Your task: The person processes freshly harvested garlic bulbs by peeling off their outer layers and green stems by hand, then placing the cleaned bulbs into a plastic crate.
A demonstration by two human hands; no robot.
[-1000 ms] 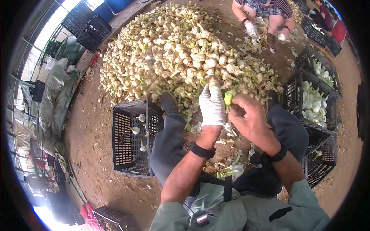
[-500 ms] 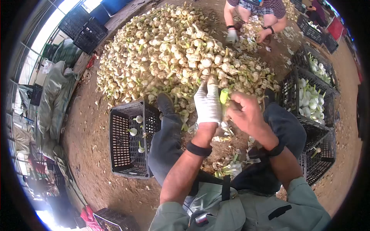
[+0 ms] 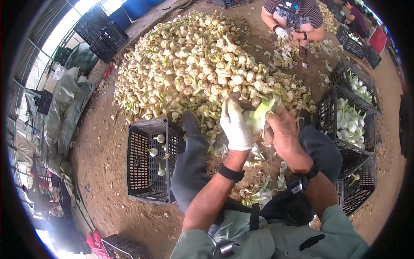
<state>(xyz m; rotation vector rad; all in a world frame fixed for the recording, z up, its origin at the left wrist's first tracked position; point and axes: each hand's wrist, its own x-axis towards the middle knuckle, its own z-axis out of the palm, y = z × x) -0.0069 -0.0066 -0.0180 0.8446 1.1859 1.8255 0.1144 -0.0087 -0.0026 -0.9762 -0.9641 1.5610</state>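
In front of the heap, my left hand wears a white glove and is closed around a garlic bulb. The bulb is blurred and partly covered by my fingers. A pale green leafy strip stands up from it, between my two hands. My bare right hand pinches the strip's lower side with thumb and fingers, close against the bulb. Loose white peelings lie on the ground between my legs. Just beyond my hands rises a large heap of unpeeled garlic.
On my left, a black crate holds a few garlic bulbs. To my right, stacked crates contain peeled white garlic, with another crate below them. A co-worker handles garlic beyond the heap.
The green strip now stands longer and wider between my hands, and my right hand has turned and lowered slightly. The co-worker's hands have come together. The whole view has shifted a little.
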